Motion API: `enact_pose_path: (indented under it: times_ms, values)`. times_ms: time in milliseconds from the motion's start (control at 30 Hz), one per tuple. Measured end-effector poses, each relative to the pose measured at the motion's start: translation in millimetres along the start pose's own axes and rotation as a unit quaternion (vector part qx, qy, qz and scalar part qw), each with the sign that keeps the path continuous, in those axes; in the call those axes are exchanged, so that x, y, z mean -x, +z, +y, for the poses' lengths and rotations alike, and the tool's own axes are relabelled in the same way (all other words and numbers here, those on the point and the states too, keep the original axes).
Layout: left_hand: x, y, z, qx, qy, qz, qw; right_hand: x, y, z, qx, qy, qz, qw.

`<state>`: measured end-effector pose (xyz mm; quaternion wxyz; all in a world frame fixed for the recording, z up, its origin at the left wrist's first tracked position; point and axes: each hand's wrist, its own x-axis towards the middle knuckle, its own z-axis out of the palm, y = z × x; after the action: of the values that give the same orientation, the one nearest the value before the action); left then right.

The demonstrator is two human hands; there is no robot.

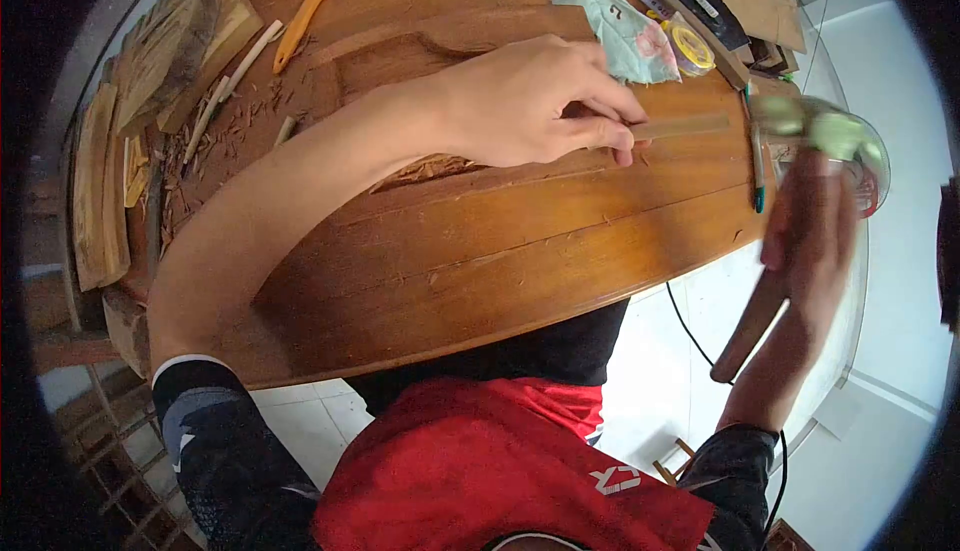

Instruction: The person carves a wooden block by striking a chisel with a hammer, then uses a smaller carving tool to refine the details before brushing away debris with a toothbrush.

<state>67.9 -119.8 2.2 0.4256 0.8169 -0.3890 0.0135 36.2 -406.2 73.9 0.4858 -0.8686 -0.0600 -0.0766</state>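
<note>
Over glossy tabletop point(500, 261), left hand point(545, 101) curled, slim bar point(690, 127) gripped

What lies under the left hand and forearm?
Around the left hand and forearm, parts of a carved wooden piece show on the table; whatever they directly cover is hidden.

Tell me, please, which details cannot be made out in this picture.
In the head view:
- Slim tool: the end away from the hammer is hidden by the left grip.
- Hammer head: blurred, outline unclear.
- Right grip: blurred, fingers indistinct.
- Carved board: partly covered by the left forearm.
- Paintbrush: bristle tips cut off by the top edge.
</note>
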Motion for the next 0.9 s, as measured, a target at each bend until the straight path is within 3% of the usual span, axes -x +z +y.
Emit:
enact_pose_path:
  times_ms: [67,200,233,333,467,633,733,900]
  values:
    - [-1.4,3.6,-0.7,-0.036,0.0,-0.006,0.999,4.0,3.6,3.1,-0.031,0.036,-0.085,0.995]
    - [-0.4,4.4,-2.0,-0.045,-0.011,-0.011,0.999,6.1,1.1,13.9,-0.097,0.031,-0.009,0.995]
    - [-0.6,2.1,1.4,-0.055,-0.033,-0.027,0.998,9.4,2.4,15.8,-0.04,0.056,-0.052,0.996]
    - [-3.3,-2.2,7.1,-0.044,-0.033,-0.032,0.998,18.2,13.9,22.1,-0.064,0.07,-0.137,0.986]
    - [0.5,0.5,1.7,-0.012,-0.018,-0.008,1.0,12.6,10.3,23.5,-0.204,0.077,0.017,0.976]
    - [9.7,-14.8,11.1,0.028,-0.031,0.029,0.999,12.4,10.0,36.9,-0.2,0.083,-0.043,0.975]
    - [25.6,-20.3,20.5,0.129,-0.1,0.076,0.984,18.5,5.2,43.9,-0.183,0.094,-0.089,0.975]
    - [40.7,-18.3,16.2,0.073,-0.058,0.107,0.99,18.3,4.4,31.2,-0.165,0.058,-0.126,0.976]
